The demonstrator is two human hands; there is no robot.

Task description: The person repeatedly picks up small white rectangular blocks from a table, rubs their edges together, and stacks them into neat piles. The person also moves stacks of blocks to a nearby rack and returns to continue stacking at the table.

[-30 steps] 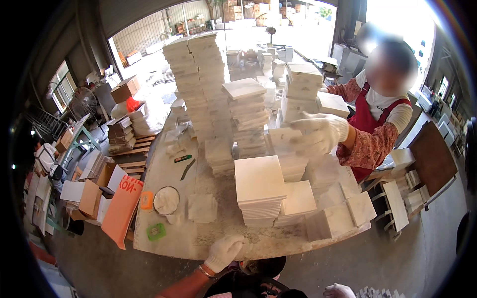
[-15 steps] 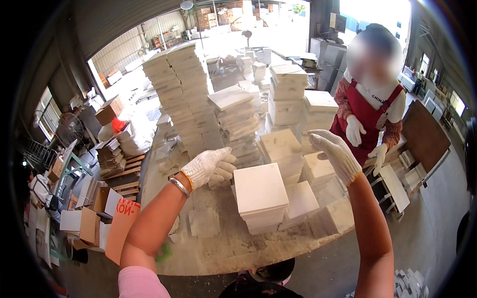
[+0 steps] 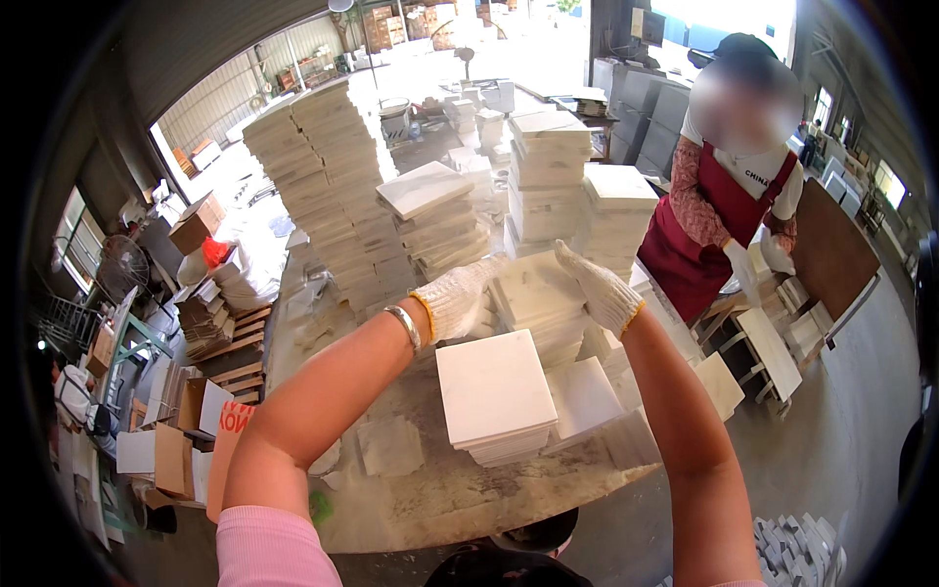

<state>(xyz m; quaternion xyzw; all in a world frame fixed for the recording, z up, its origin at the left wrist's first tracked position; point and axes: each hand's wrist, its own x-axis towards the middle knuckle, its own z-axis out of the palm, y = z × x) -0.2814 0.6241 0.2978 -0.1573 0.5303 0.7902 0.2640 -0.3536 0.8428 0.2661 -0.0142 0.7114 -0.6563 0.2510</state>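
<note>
A stack of square, whitish stone tiles (image 3: 538, 279) stands mid-table between my two gloved hands. My left hand (image 3: 460, 298), in a white knit glove, is at the stack's left side, its fingers pointing away from me. My right hand (image 3: 599, 289), gloved alike, lies along the right side with straight fingers. Both hands look close against the tiles; the left fingertips are partly hidden, and firm contact is not certain. Nearer to me sits another neat stack of square tiles (image 3: 496, 386), with a lower tile stack (image 3: 584, 396) on its right.
Tall tile stacks (image 3: 328, 186) rise at the far left of the worktable (image 3: 411, 509), others (image 3: 550, 176) behind the middle. A co-worker in a red apron (image 3: 704, 225) stands at the right beside a small bench (image 3: 768, 352). Cardboard boxes (image 3: 174, 460) lie at the left.
My hands have moved inward to both sides of the middle tile stack; before, they were wider apart. The co-worker has leaned and shifted their hands rightward. The whole view has shifted slightly.
</note>
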